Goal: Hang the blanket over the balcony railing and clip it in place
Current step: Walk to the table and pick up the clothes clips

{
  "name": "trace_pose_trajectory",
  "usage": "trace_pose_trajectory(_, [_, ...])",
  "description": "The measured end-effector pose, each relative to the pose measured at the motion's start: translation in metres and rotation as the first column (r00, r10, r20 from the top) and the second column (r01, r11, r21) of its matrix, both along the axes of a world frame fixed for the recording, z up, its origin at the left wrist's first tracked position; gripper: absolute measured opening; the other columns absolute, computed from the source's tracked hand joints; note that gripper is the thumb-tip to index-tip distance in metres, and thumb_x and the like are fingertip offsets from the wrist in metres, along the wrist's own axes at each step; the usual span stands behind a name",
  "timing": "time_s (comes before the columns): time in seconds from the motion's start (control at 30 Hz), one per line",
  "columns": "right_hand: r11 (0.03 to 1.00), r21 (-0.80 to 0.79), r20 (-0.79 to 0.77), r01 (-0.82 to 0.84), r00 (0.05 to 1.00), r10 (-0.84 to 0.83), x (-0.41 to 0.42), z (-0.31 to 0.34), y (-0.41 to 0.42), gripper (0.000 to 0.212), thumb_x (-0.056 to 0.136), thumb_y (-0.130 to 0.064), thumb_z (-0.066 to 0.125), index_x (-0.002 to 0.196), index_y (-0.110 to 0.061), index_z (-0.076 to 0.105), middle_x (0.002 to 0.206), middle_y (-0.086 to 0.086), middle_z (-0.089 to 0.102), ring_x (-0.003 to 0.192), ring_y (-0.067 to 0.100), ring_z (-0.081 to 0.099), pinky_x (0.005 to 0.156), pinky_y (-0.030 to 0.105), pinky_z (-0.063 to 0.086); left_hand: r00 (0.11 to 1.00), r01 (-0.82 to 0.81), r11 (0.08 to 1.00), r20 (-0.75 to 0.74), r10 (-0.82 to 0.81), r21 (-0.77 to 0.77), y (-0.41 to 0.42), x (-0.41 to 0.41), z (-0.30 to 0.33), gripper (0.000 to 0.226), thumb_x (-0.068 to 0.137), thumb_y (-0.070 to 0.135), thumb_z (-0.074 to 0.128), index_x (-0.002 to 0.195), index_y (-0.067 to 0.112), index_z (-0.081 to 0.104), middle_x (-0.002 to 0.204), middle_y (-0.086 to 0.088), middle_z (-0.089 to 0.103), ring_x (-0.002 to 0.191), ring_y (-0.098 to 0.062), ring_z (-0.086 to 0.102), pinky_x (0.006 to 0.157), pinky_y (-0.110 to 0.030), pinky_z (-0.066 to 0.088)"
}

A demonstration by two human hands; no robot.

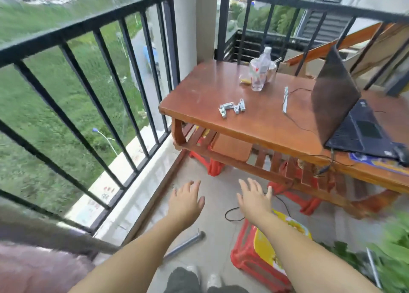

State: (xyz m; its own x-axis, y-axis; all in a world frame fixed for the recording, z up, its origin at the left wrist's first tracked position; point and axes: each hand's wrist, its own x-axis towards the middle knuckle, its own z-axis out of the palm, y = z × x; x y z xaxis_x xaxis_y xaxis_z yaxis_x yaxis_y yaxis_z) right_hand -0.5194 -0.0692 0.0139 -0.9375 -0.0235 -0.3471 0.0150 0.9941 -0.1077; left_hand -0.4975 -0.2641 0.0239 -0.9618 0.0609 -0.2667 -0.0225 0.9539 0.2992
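My left hand & right hand have fingers spread wide, holding nothing. Fuzzy pinkish-grey blanket lies over the railing, bottom left. Shiny metal clips sit on the surface.

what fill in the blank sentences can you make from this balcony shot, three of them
1. Both hands, left hand and right hand, are open and hold ____.
2. The metal clips lie on the wooden ____.
3. The laptop lid is ____.

Missing words: nothing; table; open
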Motion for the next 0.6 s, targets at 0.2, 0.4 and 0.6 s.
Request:
trace_pose_trajectory(0.2, [0.995, -0.065, 0.001, 0.076, 0.997, -0.076, -0.082, -0.005, -0.007, 0.051, 0.097, -0.036, 0.025, 0.146, -0.028, 0.010, 0.156, 0.002, 0.014, 0.143, 0.021, 0.014, 0.115, 0.053, 0.005, 0.995, 0.100, 0.995, 0.019, -0.100, -0.012, 0.001, -0.093, 0.003, 0.050, 0.095, 0.035, 0.038, 0.141, 0.018, 0.028, 0.138, -0.006, 0.042, 0.130, -0.026, 0.037, 0.111, -0.038, 0.028])
trace_pose_trajectory(0.4, [0.991, -0.101, -0.006, 0.085, 0.996, -0.086, -0.154, -0.006, 0.005, 0.051, 0.096, -0.031, 0.031, 0.144, -0.025, 0.017, 0.151, 0.002, 0.024, 0.139, 0.023, 0.022, 0.114, 0.053, 0.010, 0.989, 0.131, 0.991, 0.069, -0.133, 0.035, 0.018, -0.171, 0.005, 0.048, 0.094, 0.033, 0.040, 0.138, 0.018, 0.031, 0.131, -0.009, 0.047, 0.124, -0.029, 0.041, 0.101, -0.039, 0.036])
trace_pose_trajectory(0.6, [0.995, -0.092, 0.007, 0.030, 1.000, -0.029, -0.268, -0.013, 0.017, 0.048, 0.094, -0.026, 0.034, 0.141, -0.023, 0.026, 0.149, 0.003, 0.030, 0.138, 0.022, 0.024, 0.114, 0.053, 0.011, 0.997, 0.027, 0.990, 0.074, -0.038, 0.141, 0.043, -0.264, 0.003, 0.044, 0.094, 0.030, 0.040, 0.135, 0.013, 0.035, 0.126, -0.011, 0.048, 0.121, -0.029, 0.043, 0.096, -0.041, 0.042])
